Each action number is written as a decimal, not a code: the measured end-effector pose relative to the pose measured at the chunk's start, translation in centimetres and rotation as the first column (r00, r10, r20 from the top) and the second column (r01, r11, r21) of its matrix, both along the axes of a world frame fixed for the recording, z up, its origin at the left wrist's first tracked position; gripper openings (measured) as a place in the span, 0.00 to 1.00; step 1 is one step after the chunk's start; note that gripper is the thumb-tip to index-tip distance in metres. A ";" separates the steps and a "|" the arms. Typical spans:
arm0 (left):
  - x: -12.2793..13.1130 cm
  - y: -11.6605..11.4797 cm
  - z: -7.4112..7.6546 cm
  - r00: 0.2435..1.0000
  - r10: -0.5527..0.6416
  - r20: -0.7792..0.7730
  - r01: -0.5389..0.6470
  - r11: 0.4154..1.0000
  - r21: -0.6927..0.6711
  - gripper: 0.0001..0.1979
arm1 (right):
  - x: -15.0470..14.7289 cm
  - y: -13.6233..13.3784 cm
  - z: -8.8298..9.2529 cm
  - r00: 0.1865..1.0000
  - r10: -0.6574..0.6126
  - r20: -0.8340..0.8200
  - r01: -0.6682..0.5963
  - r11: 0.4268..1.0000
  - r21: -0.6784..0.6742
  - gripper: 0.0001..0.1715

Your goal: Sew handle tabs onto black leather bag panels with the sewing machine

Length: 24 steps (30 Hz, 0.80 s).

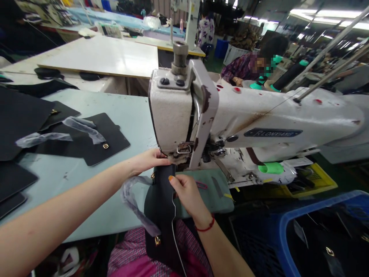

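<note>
A white industrial sewing machine (230, 115) stands in front of me on a pale blue table (95, 200). A black leather piece (161, 200) with gold hardware and a clear plastic wrap (131, 200) hangs from under the needle head down to my lap. My left hand (150, 158) pinches the top of the piece right beside the needle area, fingers closed. My right hand (186, 188) grips the right edge of the piece just below the head, thumb on top. A thin white thread runs down the piece.
More black leather panels (98, 138) with gold clasps and plastic strips lie on the table at left. A blue crate (325, 231) with black pieces stands at lower right, a yellow tray (319, 181) behind it. Another person (248, 65) works beyond the machine.
</note>
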State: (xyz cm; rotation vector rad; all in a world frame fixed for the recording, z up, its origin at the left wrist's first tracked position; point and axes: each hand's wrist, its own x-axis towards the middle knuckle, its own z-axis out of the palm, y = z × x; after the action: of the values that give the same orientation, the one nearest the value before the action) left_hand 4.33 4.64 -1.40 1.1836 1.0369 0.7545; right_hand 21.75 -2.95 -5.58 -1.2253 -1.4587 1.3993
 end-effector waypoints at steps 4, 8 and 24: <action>0.2 -0.1 0.2 1.000 0.012 0.002 -0.012 1.000 0.015 0.08 | 0.0 0.1 0.1 1.000 0.011 0.002 -0.011 1.000 -0.019 0.26; 0.4 -0.6 0.0 0.998 0.062 -0.014 -0.062 0.998 0.017 0.05 | 0.6 0.6 0.7 0.999 0.047 0.007 -0.047 0.999 -0.028 0.26; -3.2 -7.5 -8.2 0.702 0.620 -0.350 -0.495 0.779 0.386 0.25 | 4.0 -1.7 2.6 0.972 0.232 0.034 -0.227 0.969 -0.100 0.11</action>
State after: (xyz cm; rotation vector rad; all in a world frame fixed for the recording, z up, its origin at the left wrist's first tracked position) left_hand 1.10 -2.88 -9.62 1.3176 1.8019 1.1523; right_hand 25.80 -4.62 -3.01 -1.1828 -1.6228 1.6212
